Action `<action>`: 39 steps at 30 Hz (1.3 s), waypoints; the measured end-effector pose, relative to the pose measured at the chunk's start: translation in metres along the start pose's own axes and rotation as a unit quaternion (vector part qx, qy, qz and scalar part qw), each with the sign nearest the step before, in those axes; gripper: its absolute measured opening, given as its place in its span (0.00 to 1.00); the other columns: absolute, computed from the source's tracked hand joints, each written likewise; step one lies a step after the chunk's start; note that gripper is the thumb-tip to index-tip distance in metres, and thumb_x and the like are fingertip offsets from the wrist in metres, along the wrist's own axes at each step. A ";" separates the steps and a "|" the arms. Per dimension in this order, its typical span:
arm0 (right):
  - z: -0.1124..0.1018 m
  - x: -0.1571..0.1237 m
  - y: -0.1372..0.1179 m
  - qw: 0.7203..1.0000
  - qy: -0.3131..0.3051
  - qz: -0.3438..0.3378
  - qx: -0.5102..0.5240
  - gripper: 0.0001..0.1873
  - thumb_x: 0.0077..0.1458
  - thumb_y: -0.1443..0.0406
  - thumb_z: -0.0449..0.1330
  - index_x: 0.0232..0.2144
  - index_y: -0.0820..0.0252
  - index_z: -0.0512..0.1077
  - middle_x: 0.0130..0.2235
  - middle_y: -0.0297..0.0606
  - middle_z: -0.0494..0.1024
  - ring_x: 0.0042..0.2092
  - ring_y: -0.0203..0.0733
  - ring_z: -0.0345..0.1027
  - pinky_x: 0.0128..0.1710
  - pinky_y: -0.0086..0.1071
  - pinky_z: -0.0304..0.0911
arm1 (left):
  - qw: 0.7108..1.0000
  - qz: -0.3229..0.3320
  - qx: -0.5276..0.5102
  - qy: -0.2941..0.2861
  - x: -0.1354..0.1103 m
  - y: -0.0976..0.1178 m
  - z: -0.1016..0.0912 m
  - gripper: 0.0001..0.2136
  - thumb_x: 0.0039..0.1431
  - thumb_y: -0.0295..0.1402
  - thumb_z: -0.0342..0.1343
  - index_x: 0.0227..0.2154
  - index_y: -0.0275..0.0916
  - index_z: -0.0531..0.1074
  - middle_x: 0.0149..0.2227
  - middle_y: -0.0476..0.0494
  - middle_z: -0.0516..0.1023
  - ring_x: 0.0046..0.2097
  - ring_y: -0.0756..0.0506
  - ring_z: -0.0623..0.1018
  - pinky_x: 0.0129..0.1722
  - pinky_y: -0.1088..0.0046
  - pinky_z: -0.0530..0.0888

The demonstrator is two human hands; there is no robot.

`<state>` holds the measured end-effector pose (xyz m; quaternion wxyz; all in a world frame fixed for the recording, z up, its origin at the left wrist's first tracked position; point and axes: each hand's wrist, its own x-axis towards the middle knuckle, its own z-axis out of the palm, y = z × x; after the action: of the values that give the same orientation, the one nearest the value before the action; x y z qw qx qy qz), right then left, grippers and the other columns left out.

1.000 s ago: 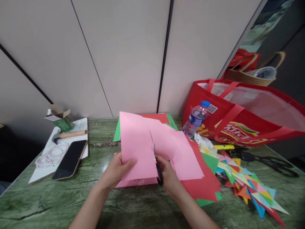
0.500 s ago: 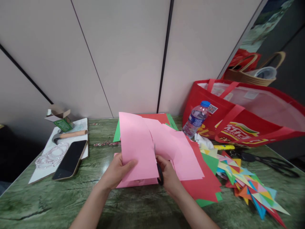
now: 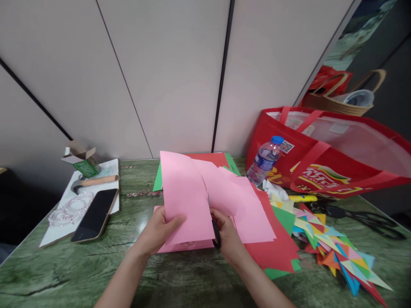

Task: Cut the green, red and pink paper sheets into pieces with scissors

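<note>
A sheet of pink paper (image 3: 184,192) is held up by my left hand (image 3: 157,231), whose thumb lies on the front of its lower left corner. My right hand (image 3: 226,235) is closed around black-handled scissors (image 3: 216,235). A short piece of blade shows at the sheet's right edge, where the paper is partly cut; the rest is hidden by paper and fingers. The right part of the pink paper bends away behind the blade. Under it lie more pink sheets (image 3: 257,218), then red paper (image 3: 276,252) and green paper (image 3: 272,273) on the table.
Right of the paper are folded coloured paper pieces (image 3: 337,248), black scissors (image 3: 362,216), a yellow tube (image 3: 303,198), a water bottle (image 3: 265,160) and a red bag (image 3: 308,149). On the left are a phone (image 3: 95,215), a wooden-handled tool (image 3: 99,180), beads (image 3: 70,209) and a small green box (image 3: 85,166).
Almost nothing differs. Both hands keep their hold on the paper and scissors, and the whole view has shifted very slightly.
</note>
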<state>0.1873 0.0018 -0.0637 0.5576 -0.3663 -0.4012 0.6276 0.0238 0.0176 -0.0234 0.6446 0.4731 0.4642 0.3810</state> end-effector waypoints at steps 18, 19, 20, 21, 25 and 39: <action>0.000 0.000 0.002 1.000 0.010 -0.003 -0.010 0.13 0.39 0.67 0.62 0.32 0.58 0.75 0.30 0.35 0.79 0.37 0.44 0.71 0.35 0.34 0.64 | 1.000 0.007 0.005 0.007 0.000 -0.003 -0.002 0.10 0.47 0.34 0.61 0.31 0.33 0.72 0.26 0.46 0.78 0.26 0.49 0.75 0.24 0.75 0.72; 0.000 0.000 0.002 1.000 0.011 -0.004 -0.010 0.13 0.39 0.67 0.62 0.32 0.58 0.75 0.30 0.35 0.79 0.37 0.44 0.71 0.35 0.34 0.64 | 1.000 0.009 0.005 0.005 0.000 -0.003 -0.002 0.10 0.47 0.34 0.60 0.31 0.33 0.72 0.26 0.46 0.78 0.26 0.49 0.75 0.24 0.75 0.72; 0.000 -0.001 0.002 1.000 0.010 -0.004 -0.010 0.13 0.39 0.67 0.62 0.33 0.58 0.75 0.30 0.35 0.79 0.37 0.44 0.71 0.35 0.34 0.64 | 1.000 0.010 0.004 0.003 0.000 -0.004 -0.003 0.09 0.47 0.34 0.60 0.31 0.33 0.72 0.26 0.46 0.78 0.26 0.49 0.75 0.24 0.75 0.72; 0.000 -0.001 0.002 1.000 0.009 -0.004 -0.010 0.13 0.40 0.67 0.62 0.33 0.58 0.75 0.30 0.35 0.79 0.37 0.44 0.71 0.35 0.34 0.64 | 1.000 0.010 0.002 0.000 0.000 -0.004 -0.003 0.09 0.47 0.33 0.60 0.31 0.34 0.72 0.27 0.46 0.78 0.26 0.49 0.75 0.24 0.75 0.72; 0.000 -0.001 0.002 1.000 0.004 -0.010 -0.007 0.13 0.41 0.67 0.61 0.33 0.57 0.75 0.30 0.35 0.79 0.36 0.43 0.71 0.34 0.33 0.64 | 1.000 0.002 -0.011 -0.012 0.001 -0.003 -0.001 0.09 0.48 0.33 0.60 0.31 0.34 0.72 0.26 0.46 0.78 0.25 0.49 0.75 0.23 0.75 0.72; -0.002 -0.001 0.006 1.000 0.003 -0.021 -0.015 0.11 0.42 0.67 0.60 0.33 0.58 0.74 0.24 0.31 0.74 0.27 0.36 0.64 0.27 0.28 0.59 | 1.000 -0.002 -0.016 -0.013 -0.001 -0.003 -0.001 0.09 0.48 0.34 0.60 0.32 0.34 0.72 0.27 0.45 0.78 0.25 0.48 0.75 0.23 0.73 0.73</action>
<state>0.1866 0.0006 -0.0697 0.5664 -0.3683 -0.4168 0.6081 0.0223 0.0164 -0.0263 0.6586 0.4666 0.4507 0.3812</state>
